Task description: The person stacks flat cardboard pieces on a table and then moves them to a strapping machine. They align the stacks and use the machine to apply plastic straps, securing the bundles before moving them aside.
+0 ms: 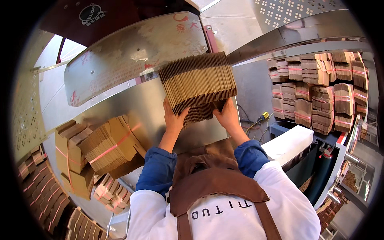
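A thick stack of folded brown cardboard pieces (200,78) stands on edge in front of me, its many layers pressed side by side. My left hand (175,117) is closed on its near left corner, thumb toward the middle. At the near right corner, my right hand (227,115) grips the same stack. Beneath and around it spreads a shiny metal tabletop (148,104); whether the stack rests on the metal or is held just above it, I cannot tell. No band shows around this stack.
Left of my arm lie cardboard bundles tied with pink bands (114,146). Behind the stack stands a machine with a scuffed metal plate (132,56). Many banded bundles (316,90) are piled at the right, beyond a metal rail (296,38). A white box-shaped part (289,145) sits near my right elbow.
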Action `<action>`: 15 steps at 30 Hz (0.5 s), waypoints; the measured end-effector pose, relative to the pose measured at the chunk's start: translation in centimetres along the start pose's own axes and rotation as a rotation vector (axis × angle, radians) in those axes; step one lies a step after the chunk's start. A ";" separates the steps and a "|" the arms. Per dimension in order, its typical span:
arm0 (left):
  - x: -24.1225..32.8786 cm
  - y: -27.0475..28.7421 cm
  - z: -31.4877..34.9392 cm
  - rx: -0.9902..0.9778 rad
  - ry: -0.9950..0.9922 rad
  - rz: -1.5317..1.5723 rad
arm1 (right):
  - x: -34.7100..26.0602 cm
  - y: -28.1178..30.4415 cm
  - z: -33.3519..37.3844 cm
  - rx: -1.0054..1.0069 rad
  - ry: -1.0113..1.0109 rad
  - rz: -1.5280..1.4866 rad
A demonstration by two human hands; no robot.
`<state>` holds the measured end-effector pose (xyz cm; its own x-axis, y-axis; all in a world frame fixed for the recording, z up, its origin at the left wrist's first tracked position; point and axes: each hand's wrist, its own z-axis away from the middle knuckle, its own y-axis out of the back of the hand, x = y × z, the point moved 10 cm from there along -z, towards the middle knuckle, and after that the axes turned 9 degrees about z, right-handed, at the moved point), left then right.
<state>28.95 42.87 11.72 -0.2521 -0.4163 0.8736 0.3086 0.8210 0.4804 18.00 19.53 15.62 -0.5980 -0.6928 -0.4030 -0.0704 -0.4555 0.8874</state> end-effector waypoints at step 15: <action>-1.7 1.1 -3.8 -0.037 0.134 0.115 | -1.2 -1.3 -4.6 -0.119 0.145 0.062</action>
<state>33.19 42.96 11.09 -0.0894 -0.3705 0.9245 0.3625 0.8525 0.3767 22.49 18.41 13.92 -0.4766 -0.7907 -0.3841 0.0632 -0.4666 0.8822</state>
